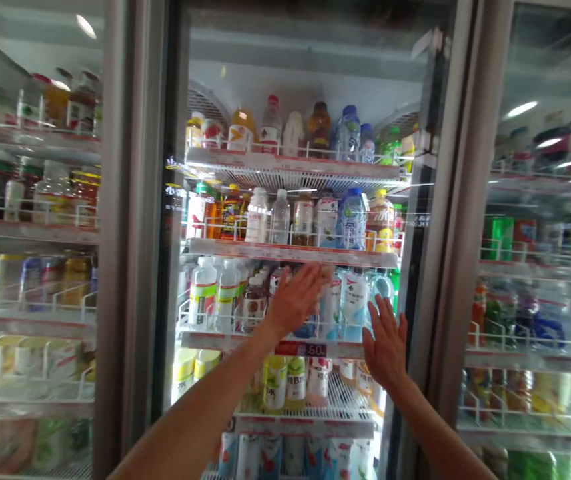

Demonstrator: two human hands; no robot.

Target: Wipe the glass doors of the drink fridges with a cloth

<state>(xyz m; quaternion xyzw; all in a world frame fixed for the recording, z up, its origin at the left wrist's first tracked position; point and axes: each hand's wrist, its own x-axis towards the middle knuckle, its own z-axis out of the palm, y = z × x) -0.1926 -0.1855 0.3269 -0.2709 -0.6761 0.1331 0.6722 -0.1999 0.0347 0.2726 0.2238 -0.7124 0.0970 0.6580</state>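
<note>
I stood by the drinks cooler and took the middle shelf [205, 339], the one with the red price strip, as my mark. The person's left hand [295, 300] was up just above that shelf, flat and wide open, its fingers spread and blurred against the row of bottles. It held nothing, and I could not tell whether the fingertips touched a bottle.

The right hand [386, 347] was level with the shelf's right end, also open and empty, palm towards the cooler and fingers pointing up. It sat close to the grey door frame [445, 267].

Between the two hands, standing on the shelf, were the pale blue water bottles [354, 297] with white and red labels, the nearest things to either hand. At the shelf's left end stood white bottles with green bands [202, 290], and beside them a brown bottle [254, 303].

One shelf below, under the left forearm, stood yellow-green bottles [275, 380]. Two shelves above, an orange bottle [242, 127] stood among mixed drinks.
</note>
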